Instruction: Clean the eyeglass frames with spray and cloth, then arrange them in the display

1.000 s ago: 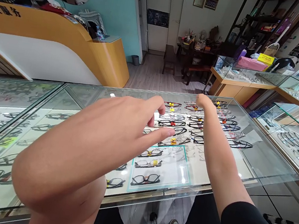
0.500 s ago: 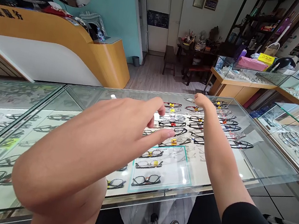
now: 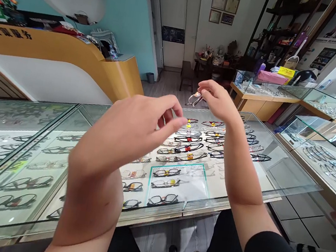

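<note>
While the right hand [image 3: 218,101] pinches a pair of glasses [image 3: 194,98] between thumb and fingers, the whole load hangs on a small grip. Held pair sits out in front of the fingertips, near the far edge of the glass display case [image 3: 298,187], above the level of its top. Whether it is over the case or just past that edge, cannot tell from this angle.

Left hand [image 3: 141,124]: thumb and fingers curled with a narrow gap, nothing visible between them. It hovers over the case, near the rows of frames [image 3: 188,139], well apart from the held pair's lenses.

Main risk, in my judgement: a slip. Thin, smooth frame, fingertips only; a slack pinch or a knock could drop it onto the glass or, if past the edge, to the floor. Squeezing too hard could bend a temple or smear a lens (which part the fingers press on is too small to make out).

Second risk: snagging. Rows are packed close, so a dangling temple lowered among them could hook a neighbour and drag it askew.

Third: the left hand and forearm block part of the view, so a frame underneath could be nudged unseen. Pairs on the teal-edged panel [image 3: 192,183] lie farther from both hands, less exposed.
</note>
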Demonstrator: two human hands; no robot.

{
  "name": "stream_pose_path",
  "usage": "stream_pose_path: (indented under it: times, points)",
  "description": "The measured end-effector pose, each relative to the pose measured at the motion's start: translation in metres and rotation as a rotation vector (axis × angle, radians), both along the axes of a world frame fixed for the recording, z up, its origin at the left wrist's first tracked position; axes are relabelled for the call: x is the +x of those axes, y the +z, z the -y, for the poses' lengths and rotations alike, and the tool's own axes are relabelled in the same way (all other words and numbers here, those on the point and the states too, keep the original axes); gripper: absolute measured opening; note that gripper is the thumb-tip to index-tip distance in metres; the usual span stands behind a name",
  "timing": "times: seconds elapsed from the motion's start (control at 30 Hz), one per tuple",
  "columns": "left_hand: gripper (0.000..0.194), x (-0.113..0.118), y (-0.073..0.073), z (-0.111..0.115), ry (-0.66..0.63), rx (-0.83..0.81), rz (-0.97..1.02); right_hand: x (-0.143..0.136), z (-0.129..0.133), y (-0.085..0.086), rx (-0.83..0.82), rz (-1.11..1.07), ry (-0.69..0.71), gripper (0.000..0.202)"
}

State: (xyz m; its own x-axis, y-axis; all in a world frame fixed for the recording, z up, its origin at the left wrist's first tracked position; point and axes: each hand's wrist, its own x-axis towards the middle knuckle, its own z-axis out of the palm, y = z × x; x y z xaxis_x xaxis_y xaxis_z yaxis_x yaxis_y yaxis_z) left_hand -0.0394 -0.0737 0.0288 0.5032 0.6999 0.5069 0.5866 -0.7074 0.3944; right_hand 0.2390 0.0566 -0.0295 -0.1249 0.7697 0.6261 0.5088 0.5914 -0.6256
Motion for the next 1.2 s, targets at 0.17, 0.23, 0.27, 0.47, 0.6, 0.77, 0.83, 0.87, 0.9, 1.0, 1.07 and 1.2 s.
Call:
stream_pose_path:
  times: [0.17, 0.23, 0.27, 0.47, 0.6, 0.77, 0.83, 0.87, 0.9, 1.0, 1.07, 1.2]
  points:
    - [0.020, 0.015, -0.026, -0.048, 0.075, 0.016, 0.318, -0.020, 0.028, -0.018, -0.032, -0.286, 0.300, 0.035]
    - [0.020, 0.021, -0.057, -0.075, 0.090, -0.041, 0.536, -0.026, 0.038, -0.033, -0.057, -0.410, 0.379, 0.037]
    - [0.020, 0.024, -0.075, -0.087, 0.086, -0.126, 0.632, -0.029, 0.042, -0.042, -0.076, -0.466, 0.400, 0.037]
    - [0.038, 0.027, -0.171, -0.110, -0.109, -0.940, 1.034, -0.045, 0.046, -0.098, -0.272, -0.724, 0.432, 0.035]
    - [0.038, 0.026, -0.194, -0.112, -0.240, -1.164, 1.087, -0.052, 0.042, -0.122, -0.387, -0.782, 0.481, 0.036]
    - [0.050, 0.027, -0.200, -0.116, -0.293, -1.172, 1.095, -0.054, 0.047, -0.127, -0.470, -0.797, 0.540, 0.032]
    - [0.056, 0.027, -0.201, -0.115, -0.278, -1.192, 1.110, -0.055, 0.049, -0.126, -0.491, -0.808, 0.532, 0.032]
    - [0.058, 0.027, -0.201, -0.114, -0.269, -1.203, 1.115, -0.054, 0.049, -0.125, -0.502, -0.811, 0.525, 0.033]
    - [0.060, 0.027, -0.201, -0.114, -0.259, -1.210, 1.117, -0.054, 0.049, -0.125, -0.512, -0.810, 0.518, 0.034]
    - [0.058, 0.027, -0.201, -0.113, -0.232, -1.202, 1.099, -0.051, 0.049, -0.124, -0.548, -0.783, 0.515, 0.038]
    - [0.053, 0.027, -0.200, -0.112, -0.215, -1.177, 1.081, -0.049, 0.048, -0.124, -0.565, -0.767, 0.523, 0.041]
    - [0.047, 0.029, -0.198, -0.110, -0.187, -1.112, 1.030, -0.046, 0.049, -0.124, -0.580, -0.758, 0.519, 0.041]
